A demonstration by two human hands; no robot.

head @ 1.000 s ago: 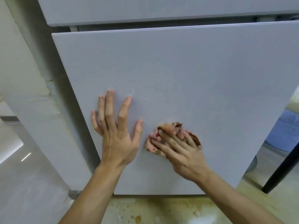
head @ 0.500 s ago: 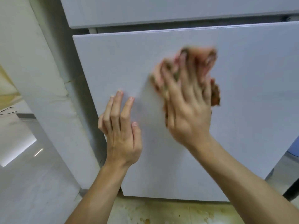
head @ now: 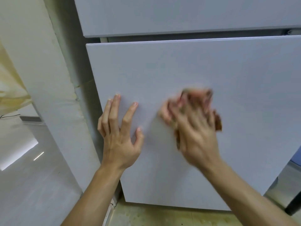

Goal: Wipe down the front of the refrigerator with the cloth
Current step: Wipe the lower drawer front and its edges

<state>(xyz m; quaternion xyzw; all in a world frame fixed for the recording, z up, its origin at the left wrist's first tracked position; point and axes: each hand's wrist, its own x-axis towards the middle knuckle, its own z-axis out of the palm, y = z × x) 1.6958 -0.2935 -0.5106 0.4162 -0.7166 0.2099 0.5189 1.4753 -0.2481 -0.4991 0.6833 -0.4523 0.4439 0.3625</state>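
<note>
On my feed I see two bare forearms, the left forearm (head: 97, 193) and the right forearm (head: 244, 193), both slim and uncovered down to the bottom edge of the view. The left hand (head: 120, 144) shows long fingers, short plain nails and raised tendons (the right hand (head: 195, 136) is too blurred for such detail).

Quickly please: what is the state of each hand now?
Left hand: open, fingers spread on the refrigerator door.
Right hand: open, blurred, fingers pressing the cloth on the door.
</note>
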